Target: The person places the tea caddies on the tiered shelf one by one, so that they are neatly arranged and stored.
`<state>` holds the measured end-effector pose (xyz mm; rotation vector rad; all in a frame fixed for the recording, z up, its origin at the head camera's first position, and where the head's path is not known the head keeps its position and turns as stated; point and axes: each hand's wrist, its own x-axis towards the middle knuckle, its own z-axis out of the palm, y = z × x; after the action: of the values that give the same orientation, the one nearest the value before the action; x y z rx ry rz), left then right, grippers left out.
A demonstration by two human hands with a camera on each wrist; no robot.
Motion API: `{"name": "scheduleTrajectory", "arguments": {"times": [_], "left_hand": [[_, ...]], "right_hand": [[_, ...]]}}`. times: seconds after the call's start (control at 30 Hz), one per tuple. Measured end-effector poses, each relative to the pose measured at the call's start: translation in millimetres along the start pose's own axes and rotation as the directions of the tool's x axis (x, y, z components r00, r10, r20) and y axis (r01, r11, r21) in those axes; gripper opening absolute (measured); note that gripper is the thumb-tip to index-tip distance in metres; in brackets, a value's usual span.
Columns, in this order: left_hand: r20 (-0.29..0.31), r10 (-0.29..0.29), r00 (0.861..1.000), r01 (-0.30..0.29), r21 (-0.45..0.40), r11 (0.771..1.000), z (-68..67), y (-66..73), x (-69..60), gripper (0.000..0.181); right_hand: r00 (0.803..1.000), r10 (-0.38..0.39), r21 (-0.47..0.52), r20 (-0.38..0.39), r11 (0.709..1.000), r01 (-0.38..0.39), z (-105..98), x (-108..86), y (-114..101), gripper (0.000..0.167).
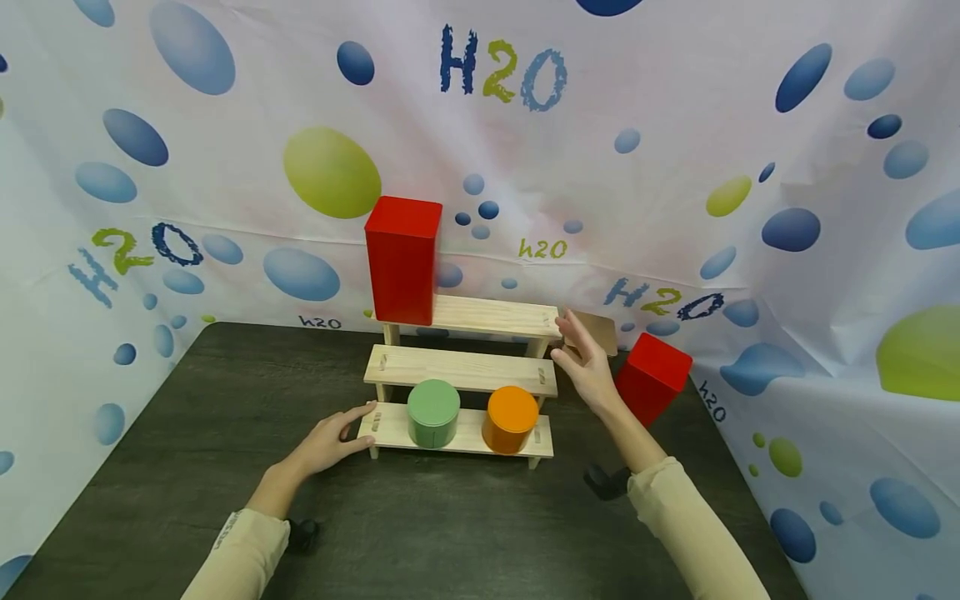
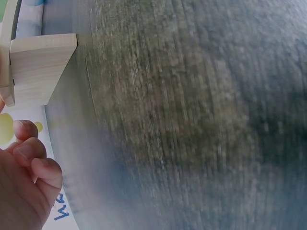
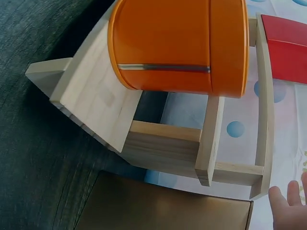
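Observation:
My left hand (image 1: 327, 437) holds the left end of the lowest step of a three-step wooden stand (image 1: 453, 367), thumb at the front edge and index finger behind. In the left wrist view, its other fingers (image 2: 47, 172) are curled beside the stand. My right hand (image 1: 588, 367) is raised beside the right end of the top step, fingers loosely spread and nothing between them. On the lowest step sit a green round tin (image 1: 433, 414) and, to its right, an orange round tin (image 1: 511, 421). A tall red box (image 1: 405, 262) stands on the top step's left end.
Another red box (image 1: 653, 377) stands on the dark table (image 1: 420, 525), right of my right forearm. A flat brown piece (image 1: 600, 332) lies behind my right hand. Behind and along both sides hangs a white sheet (image 1: 637, 50) printed with blue and green spots.

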<state>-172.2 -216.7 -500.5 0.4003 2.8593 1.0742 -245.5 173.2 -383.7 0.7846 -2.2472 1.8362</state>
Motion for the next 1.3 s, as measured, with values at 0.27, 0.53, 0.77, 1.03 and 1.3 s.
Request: {"name": "scheduleTrajectory", "arguments": {"times": [0.27,0.53,0.77,1.03,1.3], "left_hand": [[-0.007,-0.002,1.000,0.002,0.008,1.000,1.0,-2.5,-0.1,0.062],[-0.003,0.000,1.000,0.000,0.000,1.000,1.0,-2.3,0.5,0.063],[0.014,-0.011,1.000,0.011,-0.005,1.000,-0.4,-0.7,0.3,0.062],[0.011,-0.011,1.000,0.011,0.001,1.000,2.0,-4.9,2.5,0.063],[0.019,-0.020,1.000,0.020,0.006,1.000,0.8,-3.4,1.9,0.063]], "right_hand": [[0.999,0.019,-0.003,-0.035,1.000,-0.019,-13.2,-9.4,18.9,0.065],[0.993,0.050,-0.028,-0.103,0.998,-0.054,-32.5,-20.0,21.6,0.065],[0.990,0.061,-0.040,-0.131,0.997,-0.067,-43.0,-29.7,19.1,0.065],[0.981,0.073,-0.078,-0.179,0.993,-0.088,-53.4,-41.2,14.7,0.067],[0.973,0.066,-0.126,-0.219,0.987,-0.095,-67.0,-51.4,16.3,0.070]]}}
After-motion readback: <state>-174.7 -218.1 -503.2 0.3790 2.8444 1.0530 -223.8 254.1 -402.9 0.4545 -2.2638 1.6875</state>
